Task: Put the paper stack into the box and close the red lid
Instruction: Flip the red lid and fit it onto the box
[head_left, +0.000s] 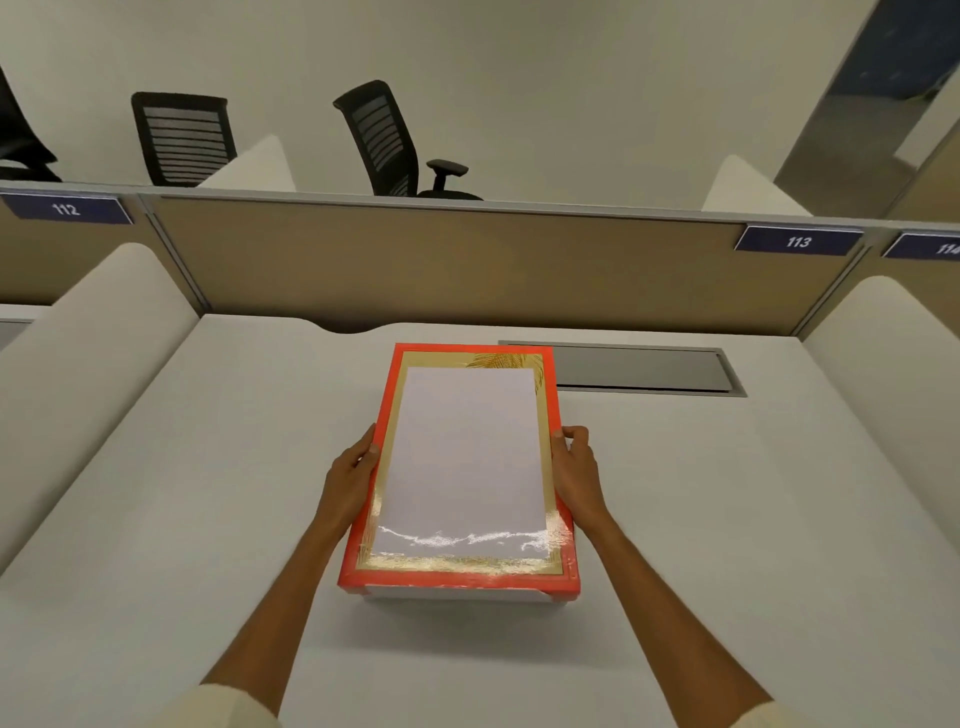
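Red lid (395, 415) sitting on box (457, 594) mid-bench (208, 493), left hand (353, 467) and right hand (574, 470) gripping its long edges. Paper stack not visible, presumably inside. Press down evenly, keep level, seat all corners.
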